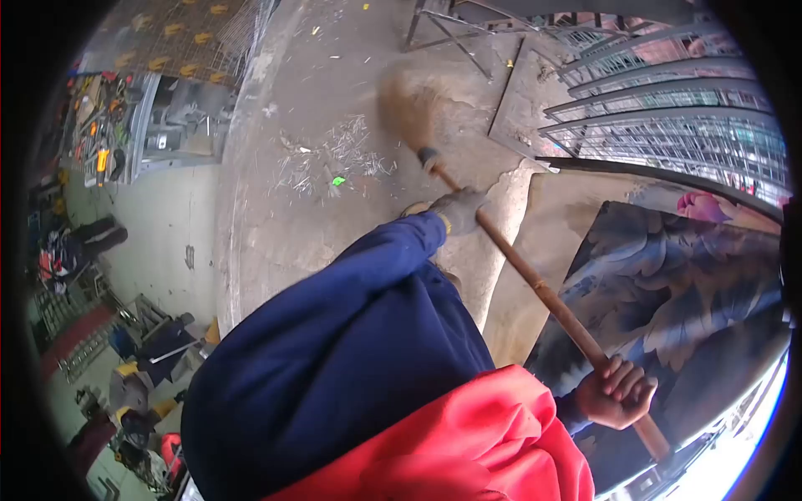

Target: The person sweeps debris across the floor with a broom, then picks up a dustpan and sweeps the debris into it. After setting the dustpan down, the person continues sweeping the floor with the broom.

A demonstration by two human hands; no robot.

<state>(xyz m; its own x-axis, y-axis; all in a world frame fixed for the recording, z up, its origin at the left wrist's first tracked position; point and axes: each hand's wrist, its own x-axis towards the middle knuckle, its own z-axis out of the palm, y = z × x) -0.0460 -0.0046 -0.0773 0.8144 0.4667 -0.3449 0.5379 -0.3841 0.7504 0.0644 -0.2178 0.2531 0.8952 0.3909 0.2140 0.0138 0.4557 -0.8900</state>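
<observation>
The broom [535, 284] lies slanted across the middle of the view, with its bristle head [409, 104] blurred and low over the concrete floor [276, 225]. The left hand [459, 210], in a grey glove, is closed around the wooden handle at the lower part. The right hand [616, 391], bare, is clenched on the handle near its top end. Just beside the bristles are pale thin scraps [334, 159] and one green bit [338, 180]. The floor is grey, rough and cracked. At the right stand metal grilles [668, 108] and a flowered sheet [668, 284]; far left, tools [100, 134].
</observation>
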